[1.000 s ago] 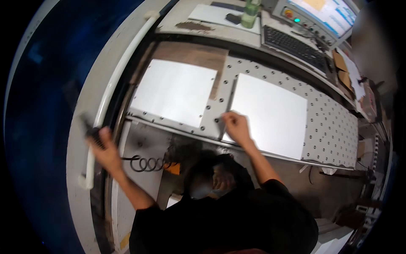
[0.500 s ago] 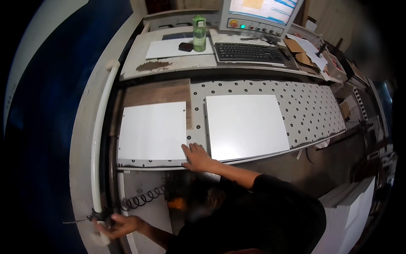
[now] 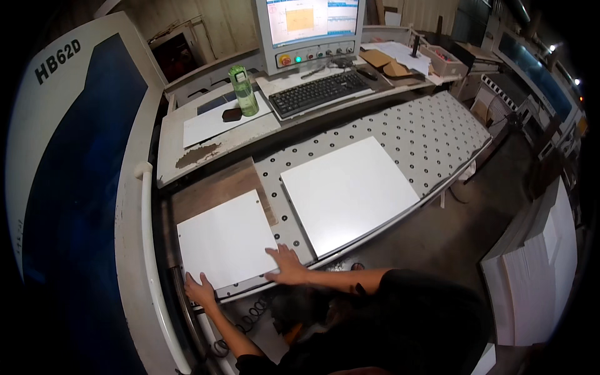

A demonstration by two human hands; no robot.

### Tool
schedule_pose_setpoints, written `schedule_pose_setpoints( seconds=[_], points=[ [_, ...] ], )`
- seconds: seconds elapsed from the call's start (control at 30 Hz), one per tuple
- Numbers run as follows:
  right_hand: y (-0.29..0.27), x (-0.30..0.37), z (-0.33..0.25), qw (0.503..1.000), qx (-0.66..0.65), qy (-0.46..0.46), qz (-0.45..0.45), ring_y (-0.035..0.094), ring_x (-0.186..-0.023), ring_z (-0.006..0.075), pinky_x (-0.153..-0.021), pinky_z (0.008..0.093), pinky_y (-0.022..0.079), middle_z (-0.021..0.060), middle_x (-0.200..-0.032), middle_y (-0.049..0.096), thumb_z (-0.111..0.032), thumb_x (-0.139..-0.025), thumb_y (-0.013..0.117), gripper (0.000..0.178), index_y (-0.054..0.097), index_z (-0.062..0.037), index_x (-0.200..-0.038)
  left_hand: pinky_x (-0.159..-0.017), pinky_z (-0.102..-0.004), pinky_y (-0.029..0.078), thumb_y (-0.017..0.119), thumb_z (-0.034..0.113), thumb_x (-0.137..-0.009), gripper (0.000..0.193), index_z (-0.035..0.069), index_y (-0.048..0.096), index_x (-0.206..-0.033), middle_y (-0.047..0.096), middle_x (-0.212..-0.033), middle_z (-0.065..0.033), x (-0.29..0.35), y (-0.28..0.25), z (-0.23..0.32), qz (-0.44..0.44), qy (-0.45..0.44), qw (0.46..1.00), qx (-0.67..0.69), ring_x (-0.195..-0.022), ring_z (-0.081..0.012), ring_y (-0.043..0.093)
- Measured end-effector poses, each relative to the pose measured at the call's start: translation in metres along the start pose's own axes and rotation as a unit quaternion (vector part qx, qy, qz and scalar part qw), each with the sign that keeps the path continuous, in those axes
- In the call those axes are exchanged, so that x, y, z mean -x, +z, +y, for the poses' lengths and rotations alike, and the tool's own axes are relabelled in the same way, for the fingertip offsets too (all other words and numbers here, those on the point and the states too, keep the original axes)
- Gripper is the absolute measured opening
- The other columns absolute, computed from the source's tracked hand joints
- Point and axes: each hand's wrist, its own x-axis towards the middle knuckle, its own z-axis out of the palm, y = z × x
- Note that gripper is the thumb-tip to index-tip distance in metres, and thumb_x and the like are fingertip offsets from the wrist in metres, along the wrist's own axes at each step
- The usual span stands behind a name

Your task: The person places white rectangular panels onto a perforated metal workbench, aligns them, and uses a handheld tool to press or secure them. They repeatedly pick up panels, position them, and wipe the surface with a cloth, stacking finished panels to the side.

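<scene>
Panel [image 3: 226, 242] — flat, white, dark-spotted near far corners; left hand [image 3: 201, 291] and right hand [image 3: 290, 266] apart — at near corners.

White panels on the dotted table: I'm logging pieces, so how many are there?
2: the smaller panel at the left end, the larger panel to its right; any beneath would be hidden.

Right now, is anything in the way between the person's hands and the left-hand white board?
Nothing visible is. The left hand is at the near left corner of the left-hand board, and the right hand is at its right edge. The other board lies farther right, not between them.
</scene>
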Motion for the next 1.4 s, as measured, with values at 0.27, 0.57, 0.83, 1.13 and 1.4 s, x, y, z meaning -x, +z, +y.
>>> schedule_pose_setpoints(
  seconds=[0.27, 0.57, 0.83, 1.13, 1.4],
  points=[
    [-0.086, 0.001, 0.001, 0.772, -0.629, 0.083, -0.047, 0.057, -0.122, 0.0237, -0.102, 0.0356, 0.050, 0.0128, -0.132, 0.056, -0.026, -0.094, 0.073, 0.082, 0.026, 0.0011, -0.156, -0.084, -0.0514, 0.053, 0.060, 0.069, -0.091, 0.081, -0.011, 0.070, -0.099, 0.071, -0.096, -0.0313, -0.022, -0.059, -0.020, -0.026, -0.071, 0.997, 0.014, -0.092, -0.0424, 0.071],
    [-0.156, 0.120, 0.057, 0.806, -0.555, -0.203, 0.008, 0.026, -0.150, 0.0327, -0.118, 0.0502, 0.035, 0.0247, -0.160, 0.018, -0.046, -0.097, 0.068, 0.106, -0.003, 0.0038, -0.157, -0.069, -0.0340, 0.051, 0.063, 0.032, -0.103, 0.041, -0.009, 0.063, -0.103, 0.068, -0.089, -0.0105, 0.105, -0.038, 0.210, -0.129, 0.002, 0.869, 0.477, -0.075, -0.0167, 0.059],
    [-0.287, 0.185, 0.189, 0.590, -0.674, -0.109, 0.431, 0.068, -0.092, 0.0195, -0.070, 0.0348, 0.064, 0.0114, -0.112, 0.061, -0.006, -0.094, 0.061, 0.039, 0.046, -0.0024, -0.130, -0.096, -0.0335, 0.046, 0.070, 0.026, -0.097, 0.065, 0.002, 0.045, -0.152, 0.058, -0.127, -0.0130, 0.243, -0.073, 0.387, -0.302, 0.243, 0.811, 0.439, -0.115, -0.0211, 0.057],
    [-0.391, 0.275, 0.379, 0.617, -0.619, -0.086, 0.479, 0.075, -0.090, 0.0266, -0.072, 0.0411, 0.069, 0.0153, -0.110, 0.068, -0.004, -0.096, 0.058, 0.035, 0.050, 0.0006, -0.130, -0.098, -0.0379, 0.046, 0.068, 0.033, -0.099, 0.054, 0.007, 0.056, -0.145, 0.057, -0.134, -0.0121, 0.260, -0.057, 0.390, -0.292, 0.242, 0.838, 0.391, -0.118, -0.0242, 0.056],
    [-0.431, 0.247, 0.414, 0.683, -0.574, 0.046, 0.449, 0.075, -0.078, 0.0243, -0.066, 0.0364, 0.067, 0.0144, -0.093, 0.072, -0.015, -0.098, 0.063, 0.025, 0.060, 0.0029, -0.116, -0.106, -0.0409, 0.043, 0.069, 0.028, -0.098, 0.050, 0.007, 0.059, -0.142, 0.053, -0.136, -0.0151, 0.259, -0.067, 0.370, -0.260, 0.254, 0.874, 0.322, -0.128, -0.0299, 0.052]
  ],
)
